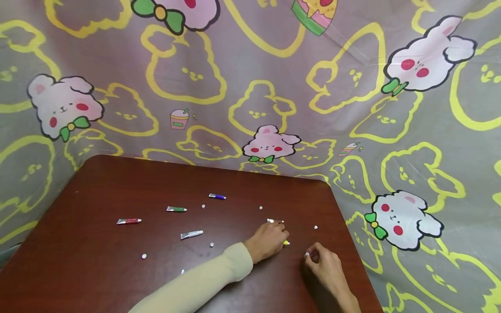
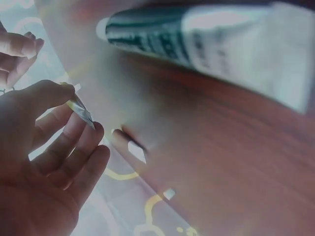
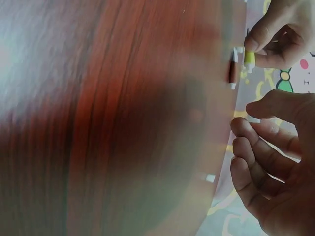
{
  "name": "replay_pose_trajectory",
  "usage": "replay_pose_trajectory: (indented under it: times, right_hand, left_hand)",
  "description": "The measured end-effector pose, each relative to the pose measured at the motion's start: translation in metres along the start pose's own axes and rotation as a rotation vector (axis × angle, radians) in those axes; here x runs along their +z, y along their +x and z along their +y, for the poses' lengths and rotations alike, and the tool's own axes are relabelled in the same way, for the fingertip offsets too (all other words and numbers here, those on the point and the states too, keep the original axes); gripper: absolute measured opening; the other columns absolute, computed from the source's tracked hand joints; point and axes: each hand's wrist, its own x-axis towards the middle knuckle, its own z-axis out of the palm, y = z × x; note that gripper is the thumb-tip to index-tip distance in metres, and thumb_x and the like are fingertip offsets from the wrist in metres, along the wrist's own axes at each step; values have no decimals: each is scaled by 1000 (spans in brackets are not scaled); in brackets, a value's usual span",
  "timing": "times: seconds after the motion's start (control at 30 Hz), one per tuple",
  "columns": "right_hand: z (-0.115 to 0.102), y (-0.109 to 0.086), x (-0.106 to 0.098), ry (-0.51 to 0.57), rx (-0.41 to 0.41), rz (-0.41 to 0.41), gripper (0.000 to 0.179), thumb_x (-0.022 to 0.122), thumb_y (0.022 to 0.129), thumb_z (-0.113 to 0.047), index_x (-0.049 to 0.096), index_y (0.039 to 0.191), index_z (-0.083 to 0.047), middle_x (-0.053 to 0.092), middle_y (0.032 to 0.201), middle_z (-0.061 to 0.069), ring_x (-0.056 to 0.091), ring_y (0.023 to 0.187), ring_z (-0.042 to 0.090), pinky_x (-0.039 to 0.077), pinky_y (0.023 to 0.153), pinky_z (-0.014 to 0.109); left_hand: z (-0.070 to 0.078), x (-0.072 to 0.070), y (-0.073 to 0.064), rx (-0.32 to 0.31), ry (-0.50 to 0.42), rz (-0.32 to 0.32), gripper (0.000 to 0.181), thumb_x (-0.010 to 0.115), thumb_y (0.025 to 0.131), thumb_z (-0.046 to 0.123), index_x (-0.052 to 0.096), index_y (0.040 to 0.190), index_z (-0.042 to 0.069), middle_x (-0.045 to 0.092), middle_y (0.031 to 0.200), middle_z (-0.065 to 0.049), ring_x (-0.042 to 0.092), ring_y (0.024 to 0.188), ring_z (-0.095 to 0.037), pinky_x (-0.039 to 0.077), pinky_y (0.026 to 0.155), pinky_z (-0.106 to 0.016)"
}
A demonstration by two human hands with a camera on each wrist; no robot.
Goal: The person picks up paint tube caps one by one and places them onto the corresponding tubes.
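Observation:
A small yellow paint tube (image 1: 286, 243) is pinched between the thumb and fingers of my left hand (image 1: 268, 241), its white nozzle end pointing right. The left wrist view shows the silvery crimped end of this tube (image 2: 83, 114) under the thumb. To the right, my right hand (image 1: 328, 266) pinches a small white cap (image 1: 307, 254) between thumb and fingertip, held apart from the nozzle. Just beyond the left hand lies another tube (image 1: 271, 220), partly covered by that hand; the right wrist view shows its dark brown body (image 3: 233, 71).
Red (image 1: 130, 221), green (image 1: 177, 209), blue (image 1: 217, 196) and silvery-white (image 1: 192, 234) tubes lie on the brown table (image 1: 98, 191). Several loose white caps, including one near the right edge (image 1: 315, 227), are scattered about. A patterned curtain (image 1: 266, 100) borders the table.

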Motion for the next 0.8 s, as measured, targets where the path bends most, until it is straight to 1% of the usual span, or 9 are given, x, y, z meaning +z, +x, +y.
replay_pose_trajectory:
  times: [0.1, 0.2, 0.3, 0.4, 0.5, 0.63, 0.7, 0.8]
  right_hand:
    - [-5, 0, 1, 12, -39, 32, 22, 84, 83, -6, 70, 86, -22, 67, 72, -14, 63, 67, 3, 51, 64, 30]
    - [-9, 1, 3, 27, -81, 49, 23, 84, 82, -4, 71, 87, -22, 66, 72, -14, 62, 66, 3, 50, 62, 29]
    - [-13, 2, 4, 26, -127, 75, 24, 85, 80, -3, 73, 87, -22, 67, 74, -15, 64, 69, 4, 51, 63, 30]
    - [-17, 2, 5, 10, -167, 103, 26, 87, 77, -1, 74, 87, -22, 68, 78, -13, 65, 72, 6, 52, 65, 32]
    - [-21, 2, 7, 7, -208, 124, 27, 87, 76, 0, 74, 87, -21, 65, 79, -11, 60, 72, 6, 49, 64, 30]
    - [-26, 3, 9, 29, -255, 145, 28, 87, 75, 1, 72, 87, -19, 58, 78, -10, 52, 70, 3, 44, 61, 26]
    - [-28, 3, 10, 39, -272, 152, 27, 87, 76, 1, 72, 87, -19, 58, 78, -9, 51, 70, 2, 43, 61, 25]
    - [-31, 4, 11, 32, -294, 159, 26, 88, 77, 0, 74, 89, -18, 62, 79, -6, 54, 71, 3, 47, 62, 27]
  left_hand:
    - [-5, -9, -4, 3, -22, -23, 8, 80, 94, 32, 79, 99, 26, 76, 102, 7, 75, 107, -12, 61, 88, -26]
    - [-10, -17, -8, 1, -38, -47, 8, 80, 93, 31, 79, 99, 26, 75, 102, 7, 74, 103, -12, 60, 85, -27]
    - [-13, -24, -12, 3, -44, -56, 10, 79, 94, 32, 78, 102, 25, 75, 103, 6, 74, 100, -12, 58, 82, -26]
    - [-14, -29, -15, 15, -58, -50, 11, 78, 96, 31, 78, 104, 24, 75, 104, 6, 73, 100, -12, 58, 83, -27]
    - [-14, -32, -18, 20, -69, -46, 10, 77, 97, 30, 78, 104, 24, 74, 103, 6, 73, 100, -13, 58, 82, -27]
    - [-15, -35, -21, 23, -72, -34, 8, 77, 98, 30, 77, 103, 24, 73, 100, 6, 72, 96, -13, 57, 79, -27]
    - [-15, -37, -22, 25, -74, -22, 7, 77, 97, 30, 77, 101, 24, 72, 98, 6, 72, 94, -13, 57, 78, -27]
    - [-14, -40, -22, 27, -80, -21, 6, 77, 97, 30, 77, 99, 25, 72, 97, 6, 72, 94, -14, 57, 78, -28]
